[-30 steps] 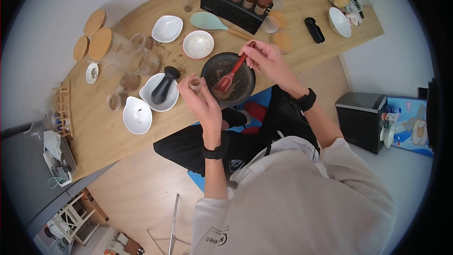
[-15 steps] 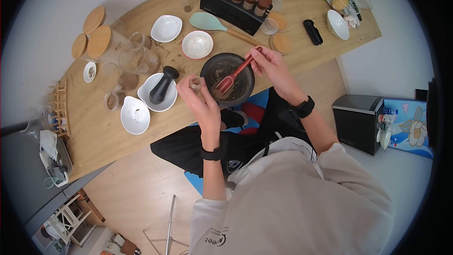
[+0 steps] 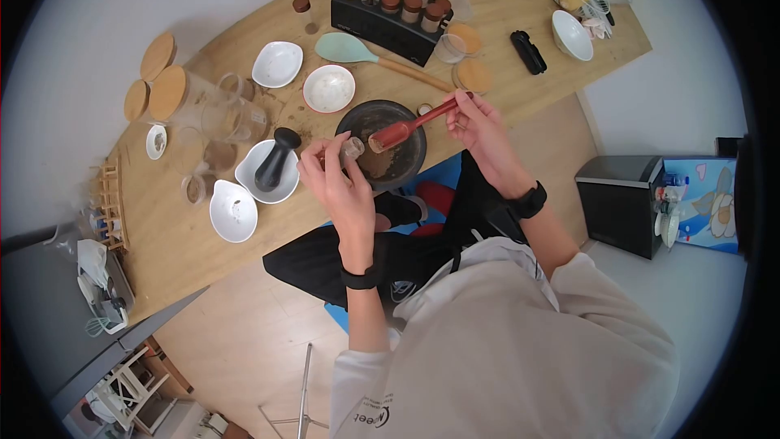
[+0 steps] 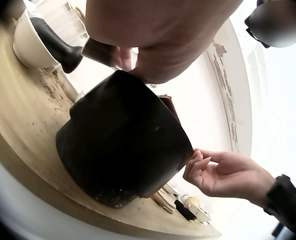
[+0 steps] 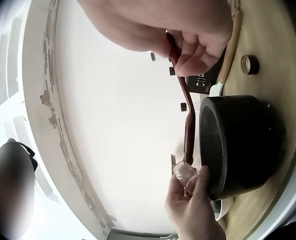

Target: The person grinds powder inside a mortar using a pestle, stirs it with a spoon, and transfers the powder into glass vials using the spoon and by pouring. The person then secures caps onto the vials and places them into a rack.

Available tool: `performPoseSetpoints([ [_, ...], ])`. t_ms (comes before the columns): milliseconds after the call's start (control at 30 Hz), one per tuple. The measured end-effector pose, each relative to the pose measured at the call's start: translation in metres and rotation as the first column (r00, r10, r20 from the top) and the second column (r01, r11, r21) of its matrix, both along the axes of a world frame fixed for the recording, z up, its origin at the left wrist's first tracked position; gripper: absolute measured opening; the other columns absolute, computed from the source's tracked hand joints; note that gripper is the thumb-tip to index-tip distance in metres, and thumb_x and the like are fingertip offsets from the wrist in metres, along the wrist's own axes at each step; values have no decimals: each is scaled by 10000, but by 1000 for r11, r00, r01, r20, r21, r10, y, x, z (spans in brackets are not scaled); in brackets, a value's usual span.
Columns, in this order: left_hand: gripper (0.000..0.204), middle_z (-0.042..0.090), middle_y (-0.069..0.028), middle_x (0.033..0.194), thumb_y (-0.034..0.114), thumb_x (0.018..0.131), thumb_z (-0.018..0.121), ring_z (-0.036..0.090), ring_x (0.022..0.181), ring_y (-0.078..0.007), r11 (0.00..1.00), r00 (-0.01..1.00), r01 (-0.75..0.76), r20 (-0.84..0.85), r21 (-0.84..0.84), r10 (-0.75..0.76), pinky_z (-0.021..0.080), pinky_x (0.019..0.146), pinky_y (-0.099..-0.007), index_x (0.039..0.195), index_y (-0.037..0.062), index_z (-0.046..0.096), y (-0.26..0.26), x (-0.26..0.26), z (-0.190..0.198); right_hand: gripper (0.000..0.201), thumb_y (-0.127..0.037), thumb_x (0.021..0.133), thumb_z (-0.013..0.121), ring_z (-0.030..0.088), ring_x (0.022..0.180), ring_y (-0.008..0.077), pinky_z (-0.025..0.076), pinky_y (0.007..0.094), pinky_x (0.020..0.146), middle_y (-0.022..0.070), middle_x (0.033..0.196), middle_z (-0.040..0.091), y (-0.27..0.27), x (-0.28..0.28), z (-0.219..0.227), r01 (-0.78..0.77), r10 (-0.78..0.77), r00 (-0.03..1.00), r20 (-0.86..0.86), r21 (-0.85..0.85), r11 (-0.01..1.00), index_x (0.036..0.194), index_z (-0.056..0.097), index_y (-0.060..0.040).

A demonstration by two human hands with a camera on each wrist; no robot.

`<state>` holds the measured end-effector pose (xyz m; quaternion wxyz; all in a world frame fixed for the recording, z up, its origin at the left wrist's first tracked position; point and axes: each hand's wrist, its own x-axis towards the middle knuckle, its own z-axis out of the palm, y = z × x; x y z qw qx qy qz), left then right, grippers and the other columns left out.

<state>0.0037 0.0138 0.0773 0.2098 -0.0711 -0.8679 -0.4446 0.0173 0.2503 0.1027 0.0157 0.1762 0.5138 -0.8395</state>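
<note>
In the head view the right hand [image 3: 490, 146] pinches the end of a red scoop [image 3: 396, 133], its bowl holding some brown powder over the left part of a dark mortar [image 3: 416, 154]. The left hand [image 3: 340, 187] grips a small glass jar [image 3: 353, 147], tilted with its mouth toward the scoop tip. Brown powder [image 3: 377, 162] lies in the mortar. From the right wrist view, the scoop [image 5: 189, 130] reaches down to the glass jar [image 5: 184, 172] beside the mortar rim [image 5: 213, 105].
Left of the mortar, a black pestle [image 3: 278, 158] rests in a white bowl [image 3: 265, 190] beside another white bowl [image 3: 233, 211]. Behind are a red-rimmed bowl [image 3: 329, 89], a green spatula [image 3: 345, 47] and a black rack [image 3: 382, 26] of jars. A small lid [image 3: 424, 110] lies by the mortar.
The scoop has lifted from the mortar's powder and swung toward the jar, lying flatter. The left hand has tilted the jar toward it. A small lid beside the mortar has come into sight.
</note>
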Motion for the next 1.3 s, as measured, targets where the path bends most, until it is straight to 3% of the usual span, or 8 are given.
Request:
performPoseSetpoints([
  [233, 423, 640, -109, 1071, -109, 849, 680, 584, 1040, -333, 993, 997, -29, -81, -112, 20, 448, 962, -458, 1223, 77, 745, 1, -2, -4, 279, -294, 1138, 590, 604, 851, 93, 491, 267, 795, 2, 907, 652, -5, 8, 24, 57, -54, 996, -68, 46, 997, 1169, 693, -36],
  [633, 387, 658, -100, 1065, -78, 907, 676, 593, 1010, -330, 981, 993, -69, -108, -183, 50, 446, 979, -477, 1265, 54, 733, 5, -3, -4, 210, -163, 1114, 616, 649, 831, 94, 548, 276, 755, 29, 895, 686, -36, 18, 52, 116, 28, 947, -321, 420, 900, 1180, 703, 17],
  [733, 391, 658, -100, 1065, -78, 905, 676, 592, 1011, -330, 983, 994, -79, -93, -166, 64, 445, 982, -477, 1269, 55, 732, 6, -3, -4, 145, -76, 1057, 673, 671, 804, 136, 554, 291, 749, 66, 902, 699, -41, 23, 68, 95, 121, 935, -333, 563, 821, 1156, 718, 20],
  [800, 399, 661, -99, 1067, -79, 901, 674, 591, 1010, -329, 986, 994, -71, -93, -150, 58, 443, 983, -474, 1272, 55, 731, 5, -3, -5, 153, -9, 979, 729, 685, 770, 189, 556, 303, 728, 115, 922, 714, -41, 24, 74, 170, 343, 843, -415, 809, 562, 1131, 735, 10],
  [900, 413, 663, -96, 1067, -85, 890, 674, 590, 1010, -327, 988, 994, -70, -90, -137, 58, 442, 980, -472, 1274, 56, 730, 5, -3, -6, 190, 24, 927, 758, 679, 748, 228, 549, 311, 718, 140, 946, 723, -46, 27, 87, 156, 429, 818, -383, 866, 475, 1115, 742, 1],
  [1033, 425, 664, -94, 1069, -91, 881, 672, 590, 1010, -325, 991, 995, -63, -85, -122, 52, 438, 982, -471, 1275, 56, 730, 4, -4, -7, 185, 28, 936, 749, 685, 758, 218, 552, 310, 722, 130, 955, 736, -48, 27, 86, 172, 419, 815, -401, 857, 486, 1120, 743, 6],
  [1100, 435, 664, -95, 1071, -97, 873, 669, 590, 1012, -324, 991, 996, -59, -78, -117, 50, 436, 983, -469, 1276, 56, 730, 3, -3, -7, 162, 15, 961, 732, 710, 787, 200, 562, 302, 748, 132, 968, 749, -47, 27, 77, 185, 296, 851, -433, 777, 602, 1122, 748, 8],
  [1300, 501, 651, -122, 1043, -104, 824, 662, 586, 1020, -354, 996, 996, -55, -78, -77, 49, 436, 976, -466, 1291, 67, 724, 3, -4, -10, 161, -56, 1043, 676, 744, 858, 156, 582, 285, 817, 119, 1017, 777, -44, 26, 75, 188, 150, 891, -429, 648, 738, 1161, 728, 41],
])
